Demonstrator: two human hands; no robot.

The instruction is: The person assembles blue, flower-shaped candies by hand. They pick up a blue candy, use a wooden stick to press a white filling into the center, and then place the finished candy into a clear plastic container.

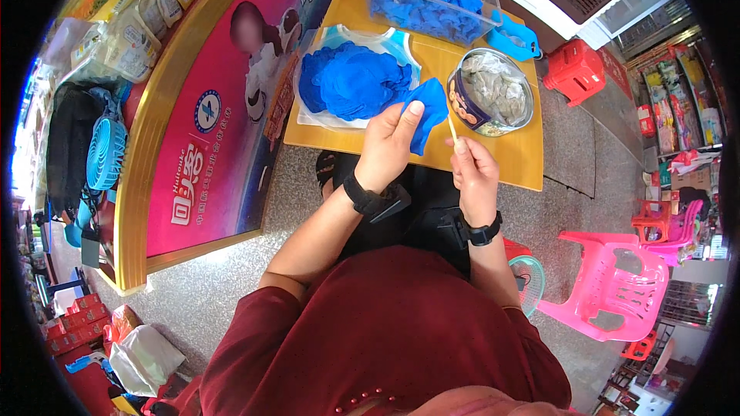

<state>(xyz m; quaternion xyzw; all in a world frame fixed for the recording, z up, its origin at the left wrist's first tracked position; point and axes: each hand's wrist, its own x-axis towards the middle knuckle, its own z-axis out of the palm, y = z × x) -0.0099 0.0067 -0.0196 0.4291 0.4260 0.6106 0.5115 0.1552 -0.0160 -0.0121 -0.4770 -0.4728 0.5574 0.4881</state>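
Over the front edge of the yellow table (512, 166), my left hand (389, 146) is closed on a thin, soft blue piece (433, 104), thumb on top. My right hand (475, 168) pinches the lower end of a slim, pale stick (454, 130), its upper end close to the blue piece; whether they touch I cannot tell. Just beyond my left hand, a pile of similar blue pieces (354, 81) lies on a whitish plastic bag (317, 118). Beside my right hand stands a round tin (472, 113) with crumpled, greyish-white material (499, 91) inside.
A clear plastic bin (486, 35) of blue pieces stands at the table's far side, with a blue plastic object (520, 40) beside it. A pink-fronted counter (204, 123) runs along the left. To the right are a red stool (574, 68) and a pink chair (613, 285).
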